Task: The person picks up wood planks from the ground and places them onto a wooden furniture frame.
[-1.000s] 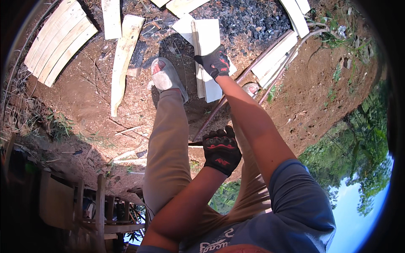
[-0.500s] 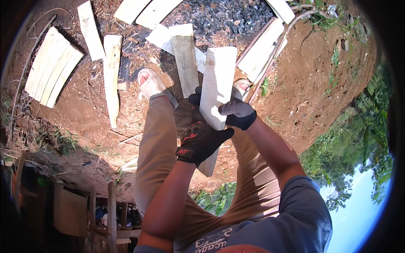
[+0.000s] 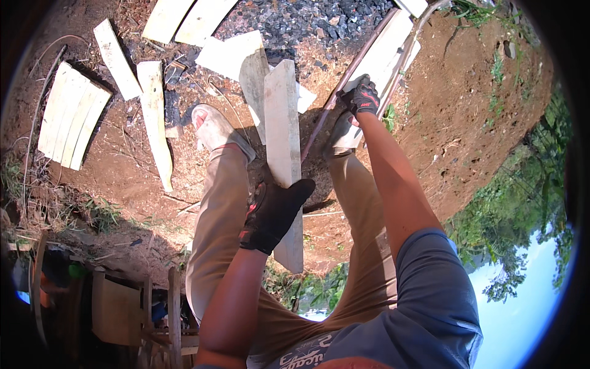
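My left hand [image 3: 276, 212], in a black glove with red marks, is closed around the lower part of a long pale wooden board [image 3: 283, 123]. The board stands out lengthwise between my legs, its lower end showing below the glove. My right hand [image 3: 361, 95], gloved in black too, is away from that board. It lies over the near end of a pale plank [image 3: 381, 55] by my right foot, beside a thin brown pole [image 3: 326, 114]. Its fingers look curled, and what they hold, if anything, is hidden.
Several curved pale boards [image 3: 74, 117] lie side by side on the soil at the left. Two narrow pieces [image 3: 155, 117] rest nearer my left foot [image 3: 218, 129]. Dark charcoal-like chunks [image 3: 307, 24] cover the far ground. A wooden structure [image 3: 117, 307] stands at the lower left.
My right hand has let go of the board and moved forward and right to the plank by my right foot. The board in my left hand has shifted left and turned more edge-on.
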Action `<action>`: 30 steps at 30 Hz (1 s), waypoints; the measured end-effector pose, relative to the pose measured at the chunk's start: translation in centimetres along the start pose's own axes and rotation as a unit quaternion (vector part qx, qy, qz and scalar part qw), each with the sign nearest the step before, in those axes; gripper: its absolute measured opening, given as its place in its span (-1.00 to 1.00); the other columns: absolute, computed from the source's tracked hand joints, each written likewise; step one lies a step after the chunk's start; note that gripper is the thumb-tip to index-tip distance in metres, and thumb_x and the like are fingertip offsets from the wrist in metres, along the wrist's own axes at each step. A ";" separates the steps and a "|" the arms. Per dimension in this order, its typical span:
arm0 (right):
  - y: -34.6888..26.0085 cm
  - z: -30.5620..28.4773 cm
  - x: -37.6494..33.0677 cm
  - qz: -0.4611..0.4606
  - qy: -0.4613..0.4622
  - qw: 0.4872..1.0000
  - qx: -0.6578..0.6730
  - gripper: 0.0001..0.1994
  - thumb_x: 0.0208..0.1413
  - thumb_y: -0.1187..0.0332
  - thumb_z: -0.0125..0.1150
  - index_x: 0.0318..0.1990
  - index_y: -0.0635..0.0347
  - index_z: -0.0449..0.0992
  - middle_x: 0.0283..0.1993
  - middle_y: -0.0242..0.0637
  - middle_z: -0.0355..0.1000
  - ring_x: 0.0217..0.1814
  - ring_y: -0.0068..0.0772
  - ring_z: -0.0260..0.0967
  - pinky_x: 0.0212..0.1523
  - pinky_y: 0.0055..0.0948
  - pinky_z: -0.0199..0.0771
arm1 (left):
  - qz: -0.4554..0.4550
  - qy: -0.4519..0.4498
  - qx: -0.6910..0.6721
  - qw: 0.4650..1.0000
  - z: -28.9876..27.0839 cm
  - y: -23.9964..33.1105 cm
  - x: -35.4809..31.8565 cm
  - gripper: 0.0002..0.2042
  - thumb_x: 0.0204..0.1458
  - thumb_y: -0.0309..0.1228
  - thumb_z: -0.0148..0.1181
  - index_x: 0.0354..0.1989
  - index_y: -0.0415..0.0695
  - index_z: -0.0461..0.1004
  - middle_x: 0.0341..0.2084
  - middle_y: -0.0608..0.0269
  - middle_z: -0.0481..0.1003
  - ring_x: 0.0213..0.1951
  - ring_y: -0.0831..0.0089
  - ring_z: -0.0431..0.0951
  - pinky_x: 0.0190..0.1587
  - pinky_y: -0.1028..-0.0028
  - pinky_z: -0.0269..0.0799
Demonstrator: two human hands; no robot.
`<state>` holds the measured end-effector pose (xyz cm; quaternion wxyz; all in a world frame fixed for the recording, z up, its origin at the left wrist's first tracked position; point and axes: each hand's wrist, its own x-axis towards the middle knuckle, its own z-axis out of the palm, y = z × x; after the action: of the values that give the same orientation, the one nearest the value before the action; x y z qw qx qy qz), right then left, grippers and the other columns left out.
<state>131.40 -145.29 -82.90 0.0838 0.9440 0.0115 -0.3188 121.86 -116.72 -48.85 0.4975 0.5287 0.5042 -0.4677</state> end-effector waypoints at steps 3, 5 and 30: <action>-2.5 -3.4 -0.1 0.067 -0.103 0.990 0.072 0.11 -0.15 -0.22 0.58 0.46 0.22 0.16 0.41 0.07 0.28 0.37 0.14 0.42 0.26 -0.04 0.54 | 0.046 0.003 -0.060 0.997 0.4 -2.5 0.6 -0.25 0.02 -0.05 0.47 0.26 -0.28 0.32 -0.01 -0.01 0.53 0.01 0.20 0.57 0.08 0.21 0.48; -1.0 -3.7 -0.1 0.042 -0.093 0.991 0.092 0.16 -0.19 -0.28 0.59 0.46 0.22 0.15 0.44 0.07 0.24 0.43 0.11 0.38 0.31 -0.05 0.52 | 0.023 -0.027 -0.017 0.999 0.6 -3.7 1.3 -0.23 0.02 -0.05 0.47 0.28 -0.29 0.31 0.05 -0.06 0.51 0.05 0.16 0.56 0.11 0.20 0.47; -2.0 -1.7 0.7 0.075 -0.062 0.985 0.144 -0.32 -0.01 -0.07 0.42 0.18 0.22 0.55 0.07 0.07 0.60 0.17 0.01 0.57 0.17 -0.10 0.54 | 0.039 -0.063 0.038 0.997 -1.9 -3.1 -1.1 -0.21 0.01 0.03 0.40 0.25 -0.32 0.31 -0.12 -0.21 0.62 -0.05 -0.07 0.66 0.02 0.06 0.54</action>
<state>132.85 -143.02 -82.29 -0.0289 0.9227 -0.1103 -0.3683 118.71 -114.92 -47.81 0.5256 0.5360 0.4325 -0.4993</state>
